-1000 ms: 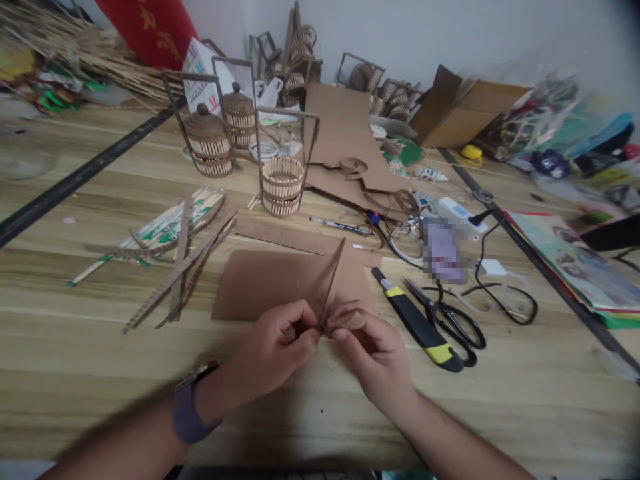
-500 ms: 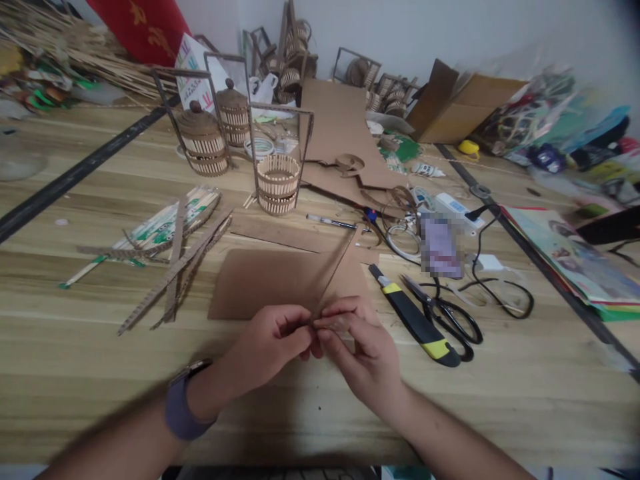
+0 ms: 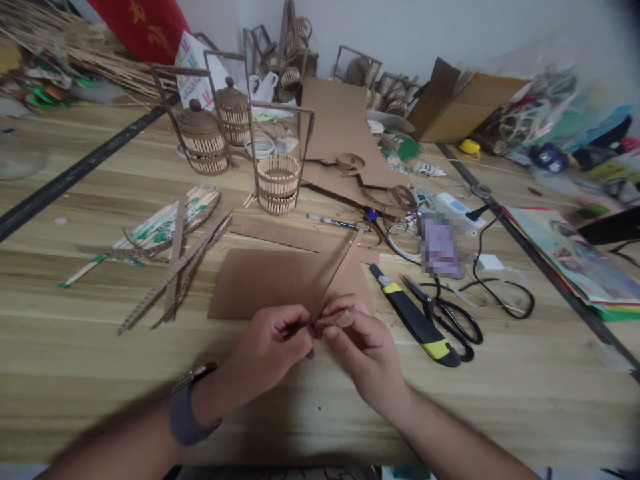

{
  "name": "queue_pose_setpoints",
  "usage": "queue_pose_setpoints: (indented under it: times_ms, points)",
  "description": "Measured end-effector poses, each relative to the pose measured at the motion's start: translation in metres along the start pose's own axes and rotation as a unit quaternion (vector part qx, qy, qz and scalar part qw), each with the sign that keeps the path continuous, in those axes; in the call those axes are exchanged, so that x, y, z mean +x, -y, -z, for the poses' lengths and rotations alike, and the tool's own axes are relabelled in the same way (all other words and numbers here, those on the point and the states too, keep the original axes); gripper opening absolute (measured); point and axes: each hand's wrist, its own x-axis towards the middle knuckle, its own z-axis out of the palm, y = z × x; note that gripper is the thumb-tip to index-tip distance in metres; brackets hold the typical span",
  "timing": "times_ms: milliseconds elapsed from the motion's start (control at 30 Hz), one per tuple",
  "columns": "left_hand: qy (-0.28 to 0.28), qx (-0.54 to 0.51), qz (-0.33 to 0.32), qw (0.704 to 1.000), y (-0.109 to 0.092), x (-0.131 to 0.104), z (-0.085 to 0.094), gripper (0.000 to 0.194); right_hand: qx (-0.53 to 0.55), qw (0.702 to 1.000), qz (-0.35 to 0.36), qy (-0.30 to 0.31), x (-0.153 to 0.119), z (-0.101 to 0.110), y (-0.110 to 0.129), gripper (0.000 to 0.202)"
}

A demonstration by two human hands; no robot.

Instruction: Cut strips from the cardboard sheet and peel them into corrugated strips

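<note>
A narrow cardboard strip [image 3: 341,261] rises at a slant from between my fingers, its far end near the pen. My left hand [image 3: 283,340] is closed in a pinch on the strip's near part. Opposite it, my right hand [image 3: 363,343] pinches the same strip, and a short brown end pokes out between thumb and fingers. The fingertips of both hands almost meet, and the exact fold there is hidden. Beneath and behind the hands lies a flat cardboard sheet [image 3: 265,283] on the wooden table.
To the right lie a utility knife [image 3: 413,317], black scissors [image 3: 445,317] and a phone [image 3: 441,245]. Corrugated strips [image 3: 175,273] are piled at left. A small stick bucket [image 3: 279,183] with a tall handle stands behind a pen [image 3: 335,222]. Lidded buckets [image 3: 203,140] stand farther back.
My right fingers have shifted slightly, and more of the strip's short end shows between them. My left hand has turned a little. Things on the table stay put.
</note>
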Motion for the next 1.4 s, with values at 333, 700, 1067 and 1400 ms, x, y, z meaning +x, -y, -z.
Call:
queue_pose_setpoints:
  times_ms: [333, 700, 1067, 1400]
  points:
    - [0.031, -0.06, 0.021, 0.998, 0.002, 0.002, -0.0007, 0.016, -0.06, 0.998, 0.018, -0.008, -0.002, 0.0002, -0.0022, 0.011]
    - [0.043, -0.014, -0.013, 0.999, 0.0073, -0.0009, 0.001, 0.028, -0.067, 0.997, 0.04, -0.009, -0.0021, 0.0004, -0.0026, 0.009]
    - [0.052, -0.015, -0.001, 0.999, 0.004, 0.0001, 0.0024, 0.026, 0.008, 1.0, 0.0, 0.003, 0.0011, 0.0009, 0.0001, 0.019]
    - [0.049, -0.024, -0.005, 0.998, 0.0062, -0.0004, 0.0023, 0.024, 0.05, 0.999, -0.015, 0.008, 0.0026, 0.0003, -0.0012, 0.023]
